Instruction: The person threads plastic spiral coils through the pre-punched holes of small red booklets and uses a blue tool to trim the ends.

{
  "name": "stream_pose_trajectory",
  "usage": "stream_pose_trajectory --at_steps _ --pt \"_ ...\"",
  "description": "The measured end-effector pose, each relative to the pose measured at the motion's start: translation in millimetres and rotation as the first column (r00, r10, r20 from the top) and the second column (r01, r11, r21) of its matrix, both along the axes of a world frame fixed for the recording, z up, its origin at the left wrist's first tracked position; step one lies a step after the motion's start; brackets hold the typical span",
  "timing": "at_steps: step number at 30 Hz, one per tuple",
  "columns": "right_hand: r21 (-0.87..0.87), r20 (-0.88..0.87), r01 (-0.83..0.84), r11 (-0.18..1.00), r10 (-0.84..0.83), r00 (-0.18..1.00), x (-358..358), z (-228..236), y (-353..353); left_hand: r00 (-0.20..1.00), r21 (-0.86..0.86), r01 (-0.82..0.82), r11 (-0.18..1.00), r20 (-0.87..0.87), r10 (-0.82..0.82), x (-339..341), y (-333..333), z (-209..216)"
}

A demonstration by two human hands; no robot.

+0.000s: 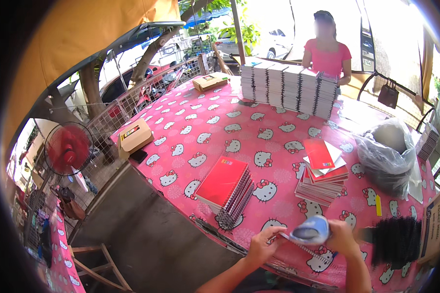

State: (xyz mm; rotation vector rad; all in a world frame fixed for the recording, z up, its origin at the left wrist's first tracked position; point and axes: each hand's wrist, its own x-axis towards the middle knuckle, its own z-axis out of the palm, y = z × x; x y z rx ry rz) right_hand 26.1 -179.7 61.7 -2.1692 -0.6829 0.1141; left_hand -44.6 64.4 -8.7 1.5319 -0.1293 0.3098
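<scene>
My left hand (263,248) is closed in a pinch on one end of a thin white and red edge with a row of small holes or coils. It looks like the edge of a notebook (305,251) seen nearly side-on. A blurred, rounded blue-and-white thing (312,229) lies against it, and my right hand (343,238) is closed around its right side; its kind is unclear. Left of my hands stands a stack of red spiral notebooks (223,181). Beyond them is a looser pile of red-covered, unbound books (322,183).
Black binding coils (397,240) lie at the right beside a cardboard box (437,222). Behind are a yellow strip (378,205) and a filled plastic bag (388,156). Tall notebook stacks (288,88) stand at the far edge, before a person in pink (327,56). An open carton (135,136) sits left.
</scene>
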Motion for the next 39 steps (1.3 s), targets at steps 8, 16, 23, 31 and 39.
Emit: stream_pose_trajectory --at_steps 8,16,23,31,39 --pt "0.105 -0.038 0.098 0.99 -0.095 0.995 7 4 19 0.982 -0.221 0.147 0.964 -0.084 -0.169 9 17 -5" --pt "-0.212 0.342 0.772 0.599 -0.695 0.633 50 -8 -96 0.978 -0.259 0.138 0.956 -0.113 -0.172 12 9 2" --pt "-0.285 0.183 0.446 0.848 -0.409 0.894 -10 62 -26 0.988 -0.24 0.108 0.965 -0.085 -0.131 12 7 -11" --pt "-0.461 0.152 -0.105 0.881 0.195 0.969 -27 46 54 0.984 -0.3 0.103 0.948 -0.107 -0.141 10 -5 7" --pt "-0.258 0.35 0.108 0.96 -0.012 0.937 -52 51 65 0.984 -0.317 0.137 0.939 -0.063 -0.165 7 -3 -5"
